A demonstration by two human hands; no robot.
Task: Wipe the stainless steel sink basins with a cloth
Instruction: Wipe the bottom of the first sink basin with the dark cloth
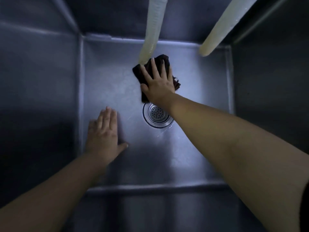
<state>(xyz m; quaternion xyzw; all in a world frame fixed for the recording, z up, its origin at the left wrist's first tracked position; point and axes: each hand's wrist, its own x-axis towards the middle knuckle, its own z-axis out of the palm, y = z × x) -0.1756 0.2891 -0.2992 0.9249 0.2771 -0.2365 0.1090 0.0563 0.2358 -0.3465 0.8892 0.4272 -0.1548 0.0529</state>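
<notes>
The right hand (158, 84) pressed the dark cloth (175, 81) flat on the basin floor (184, 148) just beyond the drain (158, 115), fingers straight and spread for scrubbing pressure. Left of the drain, the left hand (104, 133) lay flat and empty, likely bracing.

2 hands (103, 131), 2 hoses (153, 29), 1 cloth (160, 62), 1 drain (158, 116).

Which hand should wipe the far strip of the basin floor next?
The right hand. It already presses the dark cloth flat on the basin floor beyond the drain, near the far wall. The left hand lies flat and bare on the near left floor, away from the cloth.
</notes>
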